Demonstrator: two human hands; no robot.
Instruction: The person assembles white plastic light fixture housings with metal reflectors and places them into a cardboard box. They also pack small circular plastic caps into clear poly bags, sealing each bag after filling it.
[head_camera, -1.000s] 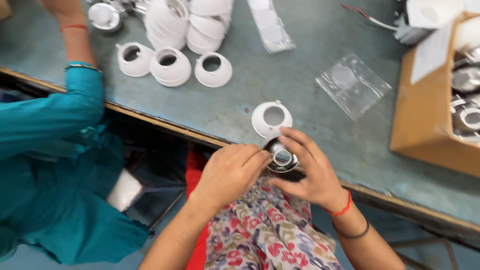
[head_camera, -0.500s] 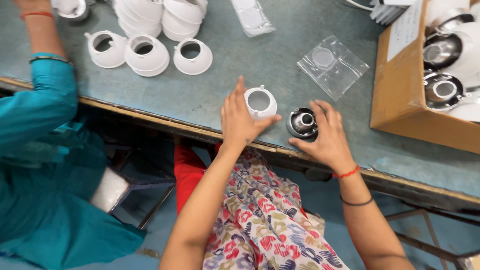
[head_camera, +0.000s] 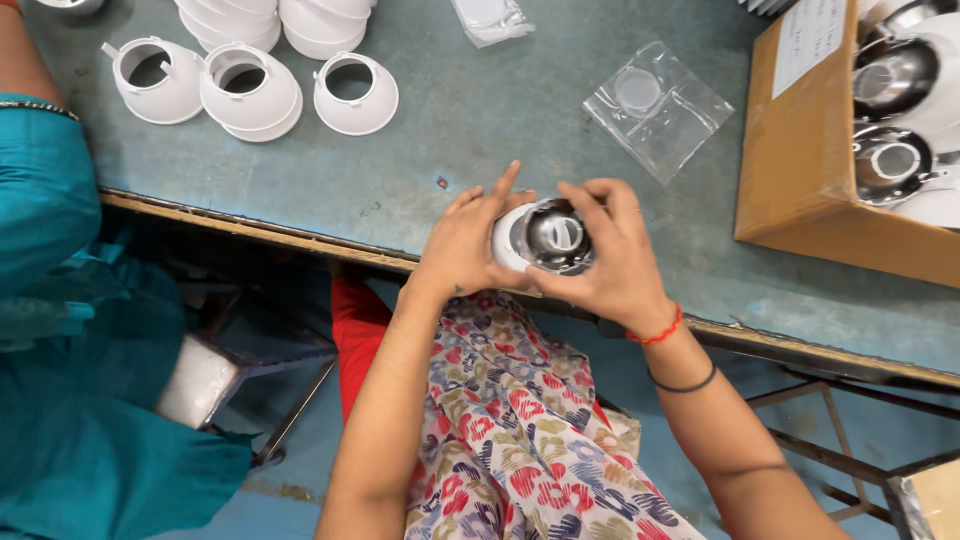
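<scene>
Head view: both hands grip one assembly. The left hand (head_camera: 462, 245) clasps the white housing (head_camera: 506, 238); the right hand (head_camera: 615, 262) closes round the chrome reflector (head_camera: 553, 234). Half a second ago the two parts sat apart on the table (head_camera: 470, 130); now they are joined, lifted at its near edge. Wrists angle inward, forearms converging.

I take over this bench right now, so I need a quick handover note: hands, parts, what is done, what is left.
Left hand grips the white housing; right hand holds the shiny reflector against it, both at the table edge.
Done: the two parts are together in hand; whether fully seated is unclear.
Left: three loose white housings lie far left, more stacked behind. Cardboard box at right holds more reflectors.
</scene>
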